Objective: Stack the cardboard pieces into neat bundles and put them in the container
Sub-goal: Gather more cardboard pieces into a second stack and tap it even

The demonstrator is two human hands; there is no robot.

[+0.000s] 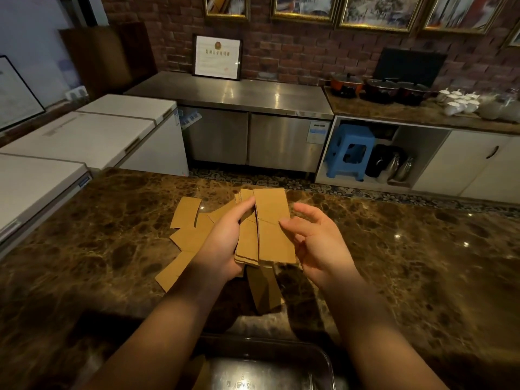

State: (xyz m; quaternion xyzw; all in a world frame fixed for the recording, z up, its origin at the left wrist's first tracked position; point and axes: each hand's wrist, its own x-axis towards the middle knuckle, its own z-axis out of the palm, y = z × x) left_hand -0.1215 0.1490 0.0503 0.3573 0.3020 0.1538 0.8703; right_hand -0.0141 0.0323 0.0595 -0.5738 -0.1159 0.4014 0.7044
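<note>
Uneven bundle of tan cardboard strips [267, 229] held above the counter, loose cardboard pieces [187, 235] scattered beneath, metal container [270, 370] at near edge.

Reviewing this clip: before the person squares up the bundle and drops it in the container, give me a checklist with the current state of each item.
1. Left hand grips the held bundle: ok.
2. Bundle edges flush: not ok, pieces fan out at both ends.
3. Right hand ready to help: ok, open beside the bundle; contact cannot tell.
4. Loose pieces collected from the marble counter: not ok, several remain.
5. Metal container within reach: ok, at the near edge.
6. Room inside the container: cannot tell, arms cover it.
</note>
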